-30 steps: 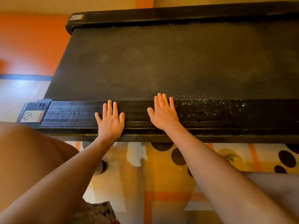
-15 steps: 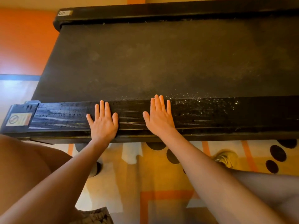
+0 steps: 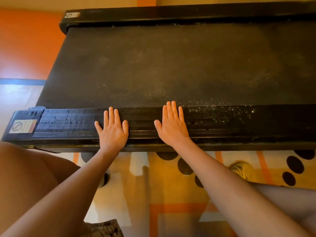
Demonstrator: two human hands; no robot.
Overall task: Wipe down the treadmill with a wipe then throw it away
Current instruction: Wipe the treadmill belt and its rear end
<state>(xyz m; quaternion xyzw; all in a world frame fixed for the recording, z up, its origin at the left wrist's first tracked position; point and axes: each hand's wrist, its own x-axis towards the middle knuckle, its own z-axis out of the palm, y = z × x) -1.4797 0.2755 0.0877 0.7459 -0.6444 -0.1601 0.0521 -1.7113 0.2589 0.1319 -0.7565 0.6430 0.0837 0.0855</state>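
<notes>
left hand (image 3: 112,130) and right hand (image 3: 172,127) flat, empty, on treadmill (image 3: 239,16) side rail (image 3: 68,124), 6 o'clock | wipe not in view | fetch one first; sweep specks (image 3: 222,113) at 3 o'clock (belt (image 3: 145,65) dusty too)

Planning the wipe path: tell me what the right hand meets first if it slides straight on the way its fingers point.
The right hand, flat on the near side rail, would probably slide onto the dusty belt first.
</notes>
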